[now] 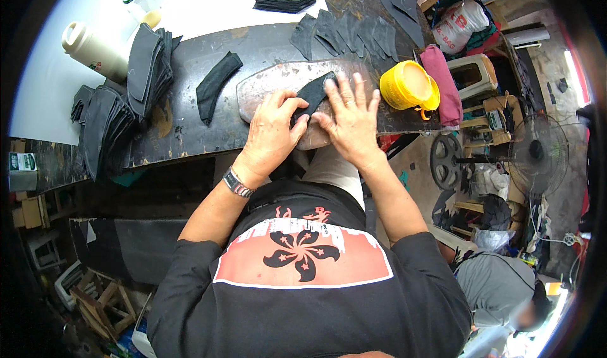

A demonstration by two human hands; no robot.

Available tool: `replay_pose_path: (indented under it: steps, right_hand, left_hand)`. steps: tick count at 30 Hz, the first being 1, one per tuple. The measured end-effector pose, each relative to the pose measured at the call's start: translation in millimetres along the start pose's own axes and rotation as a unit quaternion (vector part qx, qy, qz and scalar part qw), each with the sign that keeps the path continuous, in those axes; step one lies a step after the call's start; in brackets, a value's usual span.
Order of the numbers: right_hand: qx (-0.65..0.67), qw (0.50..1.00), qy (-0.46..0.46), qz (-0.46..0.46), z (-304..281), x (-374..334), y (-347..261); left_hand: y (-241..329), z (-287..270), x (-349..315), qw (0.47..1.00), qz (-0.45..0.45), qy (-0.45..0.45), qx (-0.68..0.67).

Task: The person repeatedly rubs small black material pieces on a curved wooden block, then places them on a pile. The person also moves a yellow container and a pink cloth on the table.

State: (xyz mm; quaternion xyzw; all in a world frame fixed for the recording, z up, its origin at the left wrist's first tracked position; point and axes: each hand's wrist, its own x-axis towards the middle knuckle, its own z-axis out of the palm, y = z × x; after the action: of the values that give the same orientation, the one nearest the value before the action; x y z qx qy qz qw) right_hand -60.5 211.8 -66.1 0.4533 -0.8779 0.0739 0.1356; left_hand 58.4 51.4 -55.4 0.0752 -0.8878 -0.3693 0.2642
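A curved black piece (314, 92), which looks like leather or fabric, lies on a worn, rounded board (251, 92) at the table's near edge. At its lower left end my left hand (269, 130) has its fingers bent, with thumb and forefinger closing on the edge. My right hand (351, 121) lies over the right end, fingers stretched out and spread. Left of the board rests a similar single black piece (217, 87). Beyond the board, several more black pieces (346, 34) are fanned out in a row.
Stacks of black pieces (148, 70) stand at the left beside a cream flask (95, 51) and a green-lidded jar (142, 5). Another stack (286, 0) is at the back. A yellow tub (408, 85) and a rolled maroon cloth (441, 86) sit at right. A fan (537, 149) and a person (496, 288) are farther right.
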Motion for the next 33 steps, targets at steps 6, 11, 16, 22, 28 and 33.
replay_pose_path:
  steps: [6,11,16,22,28,33]
  right_hand:
    - [0.022,0.999,0.025,0.009,-1,5,4]
    - [-0.01,1.0,-0.012,0.024,5,20,9]
    - [-0.024,0.999,-0.045,-0.007,-1,23,11]
    - [0.112,0.987,-0.089,-0.079,-3,13,-1]
    - [0.01,0.999,-0.043,-0.031,-4,20,8]
    - [0.011,0.994,-0.074,-0.082,-8,19,4]
  left_hand:
    - [-2,-6,0,1.0,0.002,-0.026,-0.014]
    - [-3,-8,-2,0.999,0.034,-0.007,-0.01]
    - [-3,-7,-6,0.999,0.012,0.003,-0.041]
    - [-4,-8,-5,0.999,0.019,0.003,-0.036]
    - [-4,-8,-6,0.999,0.022,0.002,-0.03]
    - [-4,-7,-6,0.999,0.022,0.003,-0.031]
